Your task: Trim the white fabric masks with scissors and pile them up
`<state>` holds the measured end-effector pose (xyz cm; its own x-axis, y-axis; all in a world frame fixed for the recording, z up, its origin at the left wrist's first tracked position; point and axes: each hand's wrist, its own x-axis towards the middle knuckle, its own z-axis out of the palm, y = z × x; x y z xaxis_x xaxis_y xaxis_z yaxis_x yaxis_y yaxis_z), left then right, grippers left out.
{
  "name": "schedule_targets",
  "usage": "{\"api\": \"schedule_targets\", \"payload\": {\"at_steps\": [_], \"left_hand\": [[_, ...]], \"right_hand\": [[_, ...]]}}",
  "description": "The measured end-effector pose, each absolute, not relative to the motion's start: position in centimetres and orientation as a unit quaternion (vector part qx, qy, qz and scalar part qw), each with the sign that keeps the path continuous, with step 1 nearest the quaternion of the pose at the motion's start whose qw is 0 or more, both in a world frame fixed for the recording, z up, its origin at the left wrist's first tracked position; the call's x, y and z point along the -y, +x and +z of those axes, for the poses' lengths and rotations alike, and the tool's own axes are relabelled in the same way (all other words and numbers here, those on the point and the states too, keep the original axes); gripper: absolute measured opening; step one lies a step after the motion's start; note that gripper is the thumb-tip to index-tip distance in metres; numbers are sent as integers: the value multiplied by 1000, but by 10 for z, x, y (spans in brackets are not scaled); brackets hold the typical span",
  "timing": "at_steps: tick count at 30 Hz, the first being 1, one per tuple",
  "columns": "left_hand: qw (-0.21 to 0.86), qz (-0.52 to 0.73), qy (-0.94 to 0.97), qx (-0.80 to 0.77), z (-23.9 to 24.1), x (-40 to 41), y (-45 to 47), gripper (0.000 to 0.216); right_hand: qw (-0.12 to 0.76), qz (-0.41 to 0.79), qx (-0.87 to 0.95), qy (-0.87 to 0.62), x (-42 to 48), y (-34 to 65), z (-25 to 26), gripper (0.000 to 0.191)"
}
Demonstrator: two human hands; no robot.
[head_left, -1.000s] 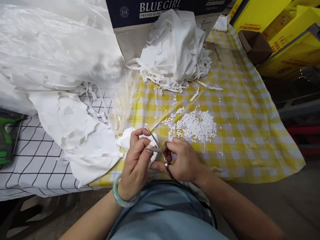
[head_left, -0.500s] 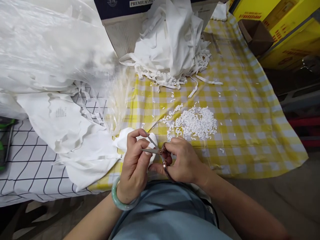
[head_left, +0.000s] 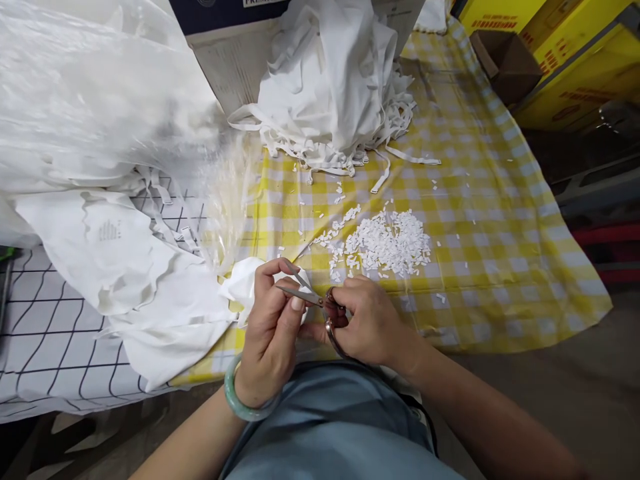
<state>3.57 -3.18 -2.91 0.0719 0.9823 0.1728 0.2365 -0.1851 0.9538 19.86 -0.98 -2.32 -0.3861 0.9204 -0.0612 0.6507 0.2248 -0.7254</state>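
My left hand (head_left: pixel 270 340) angling inward, fingers curled, pinching white cloth (head_left: pixel 240 283) at near edge of yellow-checked tablecloth (head_left: pixel 500 267). My right hand (head_left: pixel 373 317) facing it, gripping scissors (head_left: pixel 320 301) by handles, blades standing parted, pointing left.

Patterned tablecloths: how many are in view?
2: a yellow-and-white checked tablecloth at centre and right, and a white, black-gridded tablecloth on the left; others may be hidden.
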Motion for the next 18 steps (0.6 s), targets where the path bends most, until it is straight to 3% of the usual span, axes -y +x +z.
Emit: {"api": "schedule_targets", "payload": {"at_steps": [6, 9, 13, 18], "left_hand": [[413, 442, 642, -470, -32, 19, 50, 23], [455, 433, 628, -459, -37, 10, 59, 24], [468, 421, 610, -481, -40, 7, 64, 26], [441, 316, 751, -376, -21, 28, 46, 12]], "right_hand": [[173, 328, 727, -578, 11, 217, -29, 47], [162, 390, 660, -622, 11, 230, -34, 49], [215, 495, 556, -632, 11, 244, -38, 44], [268, 534, 596, -537, 15, 242, -41, 31]]}}
